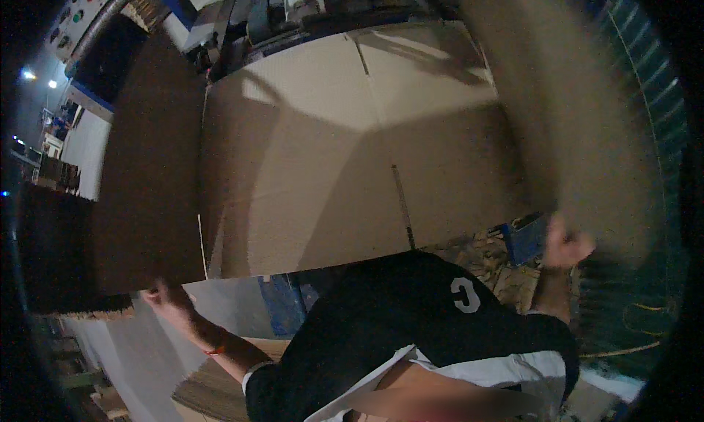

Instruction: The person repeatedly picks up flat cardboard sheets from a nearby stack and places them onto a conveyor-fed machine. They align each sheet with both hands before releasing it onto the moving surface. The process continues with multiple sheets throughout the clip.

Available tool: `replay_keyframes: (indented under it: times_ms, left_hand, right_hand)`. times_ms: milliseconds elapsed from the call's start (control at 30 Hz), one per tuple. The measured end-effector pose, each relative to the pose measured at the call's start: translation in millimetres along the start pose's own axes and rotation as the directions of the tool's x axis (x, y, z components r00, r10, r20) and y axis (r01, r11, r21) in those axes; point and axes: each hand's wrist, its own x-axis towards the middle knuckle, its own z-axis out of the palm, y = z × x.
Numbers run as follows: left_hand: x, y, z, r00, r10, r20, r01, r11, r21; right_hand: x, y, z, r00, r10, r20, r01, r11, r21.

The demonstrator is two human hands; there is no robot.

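A large brown cardboard sheet (345, 158) spans the view in front of me, with dark slots cut at its far and near edges. Its left panel (150, 165) and its blurred right panel (587, 121) are bent along creases at either side of the middle. At the near edge of the left panel, my left hand (167, 303) is closed with the board's edge at its fingertips. My right hand (566, 246) is closed at the near edge of the right panel, slightly smeared by motion; the panel partly hides its fingers.
Beyond the sheet's far edge stands machinery with dark metal parts (286, 15). A control panel with buttons (77, 15) is at the upper left. Stacked cardboard (227, 382) lies low at left, and scraps (513, 279) litter the floor near my right arm. Green ribbed surface (645, 70) lines the right.
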Motion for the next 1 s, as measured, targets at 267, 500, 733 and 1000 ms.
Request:
replay_keyframes:
  times_ms: [267, 500, 733, 1000]
  left_hand:
    - [-90, 15, 90, 0.236, 0.112, 0.965, -0.788, 0.603, 0.123]
    - [-89, 17, 94, 0.135, 0.074, 0.988, -0.851, 0.519, 0.077]
    - [-71, 36, 101, 0.330, 0.209, 0.921, -0.743, 0.659, 0.117]
    - [-71, 60, 108, 0.382, 0.225, 0.896, -0.765, 0.622, 0.170]
  right_hand:
    - [-15, -32, 57, 0.382, -0.611, 0.693, 0.666, 0.702, 0.252]
    - [-2, 10, 58, 0.293, -0.685, 0.668, 0.765, 0.587, 0.266]
    - [13, -43, 68, 0.193, -0.644, 0.741, 0.747, 0.586, 0.315]
    - [-36, -132, 151, -0.009, -0.861, 0.509, 0.814, 0.289, 0.503]
